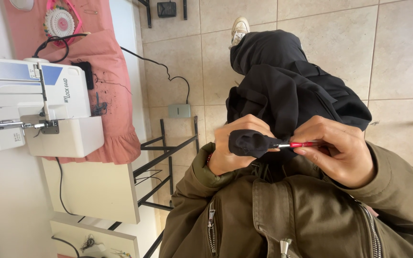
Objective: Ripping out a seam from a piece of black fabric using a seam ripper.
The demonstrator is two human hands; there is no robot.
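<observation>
A small fold of black woven fabric point(248, 142) sits bunched over the fingers of the left hand point(233, 148), which are closed around it just above the person's lap. The right hand point(338, 150) pinches a slim red-handled metal tool point(298, 144) between thumb and fingers, its thin tip touching the edge of the fold. The fold belongs to a larger black garment point(288, 86) that drapes away over the knee toward the beige tiled floor point(402, 52). Olive-green jacket sleeves and a zipped jacket front point(283, 220) fill the near part of the view.

Well apart to the side, a white sewing machine point(34, 107) stands on a pink ruffled cloth point(115, 119) over a white desk point(96, 191) with a black metal frame. A round pin wheel point(59, 21) lies farther along the cloth. A black cable runs to a grey foot pedal point(179, 111) on the floor.

The tool's tip is too fine to make out, and the machine's far end is cut off by the picture's edge. One pale shoe point(239, 28) peeks past the garment.
</observation>
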